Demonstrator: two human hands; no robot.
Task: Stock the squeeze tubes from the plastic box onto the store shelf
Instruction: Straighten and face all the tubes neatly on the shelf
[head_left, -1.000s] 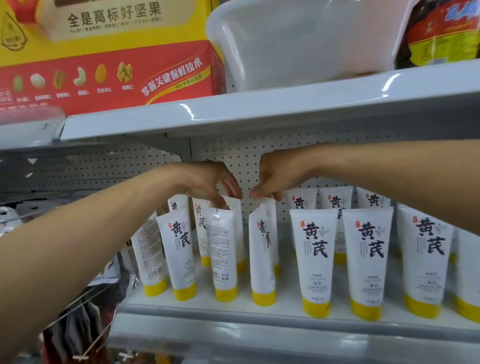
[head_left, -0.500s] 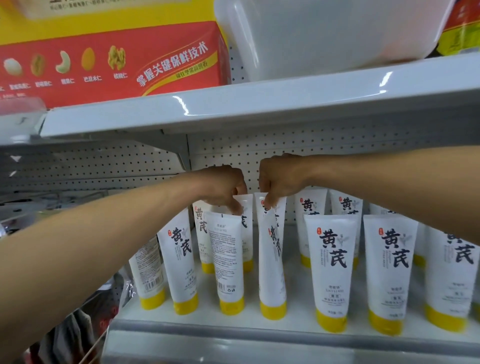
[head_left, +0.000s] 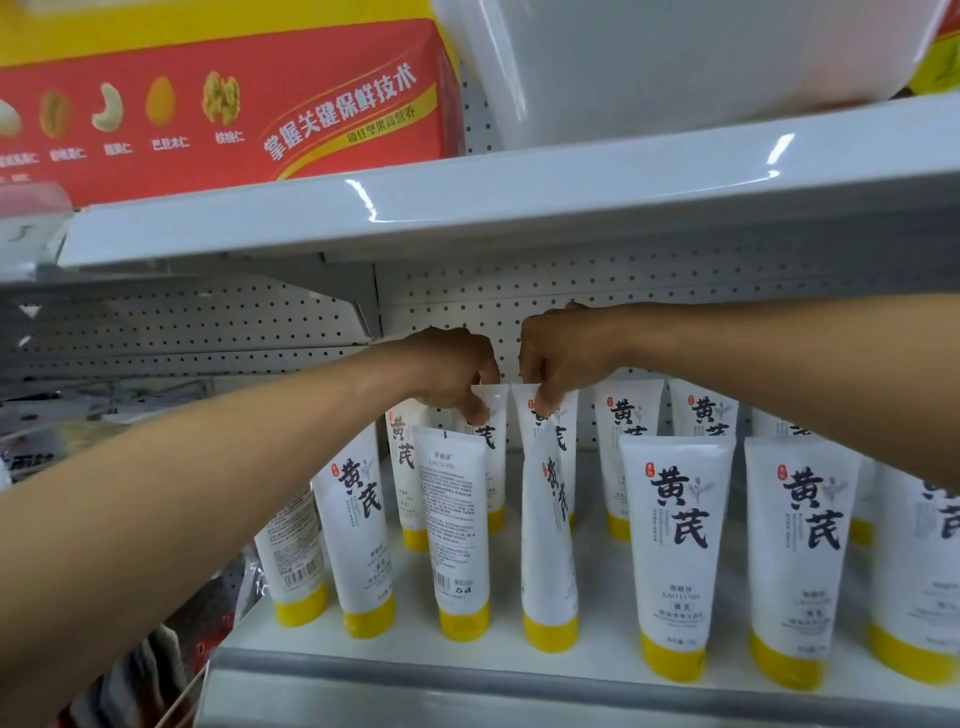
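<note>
White squeeze tubes (head_left: 675, 545) with yellow caps stand cap-down in rows on the shelf (head_left: 467, 670), from its front edge back to the pegboard (head_left: 208, 322). The left hand (head_left: 452, 374) reaches in with its fingers curled down and, as far as can be told, pinches the crimped top corner of the back-label tube (head_left: 457, 519) in the front row. The right hand (head_left: 558, 358), just beside it, pinches the top of the edge-on tube (head_left: 550, 530), which stands turned sideways near the front edge. Both hands hold the same tubes as a second ago, but they now sit closer together, nearly knuckle to knuckle. The view has also dipped, so most of the yellow band above the red carton (head_left: 223, 114) is cut off. The translucent plastic box (head_left: 675, 62) rests on the upper shelf (head_left: 467, 208), above the hands and to the right of the carton. The tube fronts carry large black characters 黄芪 with a small red seal and, lower down, small lettering that seems to read LAO LI SHI. The back-label tube shows fine print, too small to read, and a barcode. The carton bears pictures of nuts and the white slogan 掌握关键保鲜技术.
</note>
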